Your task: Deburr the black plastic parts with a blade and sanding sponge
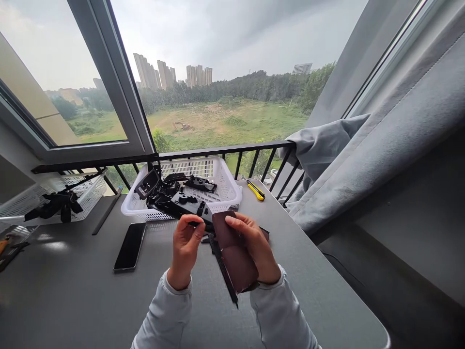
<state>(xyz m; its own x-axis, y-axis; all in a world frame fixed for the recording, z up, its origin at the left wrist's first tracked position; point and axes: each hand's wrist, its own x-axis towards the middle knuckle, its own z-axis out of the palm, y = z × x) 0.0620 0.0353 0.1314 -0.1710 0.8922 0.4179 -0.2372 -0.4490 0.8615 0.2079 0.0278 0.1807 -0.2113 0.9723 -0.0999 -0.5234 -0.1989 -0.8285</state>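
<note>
My left hand [186,249] is closed in a pinch on a long black plastic part [222,265] that runs from the fingers down toward me over the grey table [72,291]. My right hand [256,247] is wrapped round a folded dark brown sheet [234,257], which looks like sandpaper and lies against the black part. Both hands hover just in front of a white mesh basket [221,186] that holds several black plastic parts [174,191].
A black phone [130,245] lies face up left of my hands. A second white basket [82,194] with black parts stands at the far left. A yellow utility knife [255,190] lies by the black window railing [218,151]. Grey curtain [381,145] hangs on the right.
</note>
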